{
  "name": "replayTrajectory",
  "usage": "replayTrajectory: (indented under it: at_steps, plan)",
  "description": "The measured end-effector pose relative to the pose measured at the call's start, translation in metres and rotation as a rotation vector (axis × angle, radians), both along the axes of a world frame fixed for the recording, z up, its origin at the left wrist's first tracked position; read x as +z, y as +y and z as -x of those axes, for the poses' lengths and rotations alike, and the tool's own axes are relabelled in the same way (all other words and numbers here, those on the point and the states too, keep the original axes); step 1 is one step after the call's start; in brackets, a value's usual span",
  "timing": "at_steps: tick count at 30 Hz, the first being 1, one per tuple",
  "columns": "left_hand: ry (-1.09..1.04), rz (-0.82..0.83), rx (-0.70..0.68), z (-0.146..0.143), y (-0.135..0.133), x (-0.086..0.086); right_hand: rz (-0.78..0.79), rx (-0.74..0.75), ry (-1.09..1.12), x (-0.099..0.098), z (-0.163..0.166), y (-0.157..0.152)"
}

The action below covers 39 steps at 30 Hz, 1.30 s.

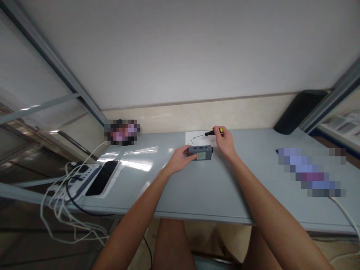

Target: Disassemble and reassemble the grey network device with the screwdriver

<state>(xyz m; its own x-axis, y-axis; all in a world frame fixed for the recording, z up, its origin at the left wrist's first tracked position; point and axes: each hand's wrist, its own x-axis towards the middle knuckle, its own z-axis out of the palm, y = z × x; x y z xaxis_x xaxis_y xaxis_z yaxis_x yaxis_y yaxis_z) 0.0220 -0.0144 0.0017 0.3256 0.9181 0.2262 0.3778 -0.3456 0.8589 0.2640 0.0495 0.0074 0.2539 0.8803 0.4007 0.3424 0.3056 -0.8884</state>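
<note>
My left hand (180,158) is closed around the left end of a small grey metal box (208,154) with vent slots along its top edge and a pale green label on its face. My right hand (224,142) grips a screwdriver (209,132) by its black and yellow handle, its thin shaft pointing left. The screwdriver's tip is over a white sheet of paper (188,135), just behind the box. Several tiny dark screw-like pieces (192,141) lie on the paper near the tip.
The grey table (197,191) runs across the view against a wall. On its left are a dark-screened phone (104,178), a power strip (84,180) and tangled white cables (60,213). A black cylinder-like object (299,112) leans at the back right. Blurred patches cover two other items.
</note>
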Motion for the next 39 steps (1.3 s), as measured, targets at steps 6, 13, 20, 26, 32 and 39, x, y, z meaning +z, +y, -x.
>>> replayTrajectory:
  at_steps: [6,13,20,26,32,39]
  plan:
    - [-0.005,0.007,0.021,-0.002,0.002,-0.003,-0.008,-0.023,0.020,-0.001,-0.005,0.002]
    - [0.006,0.020,0.042,-0.002,0.002,-0.003,-0.038,-0.009,-0.038,-0.003,-0.006,0.003]
    - [0.083,-0.070,0.178,-0.003,0.001,-0.005,-0.017,-0.019,-0.058,0.002,-0.007,-0.001]
    - [0.088,-0.085,0.127,-0.001,0.003,-0.004,-0.009,-0.019,-0.075,0.002,-0.011,0.000]
    - [0.086,-0.083,0.105,-0.002,0.001,-0.001,-0.008,-0.049,-0.046,0.000,-0.014,0.003]
    - [0.079,-0.054,0.099,-0.002,0.000,0.000,0.008,-0.023,-0.048,-0.004,-0.011,0.004]
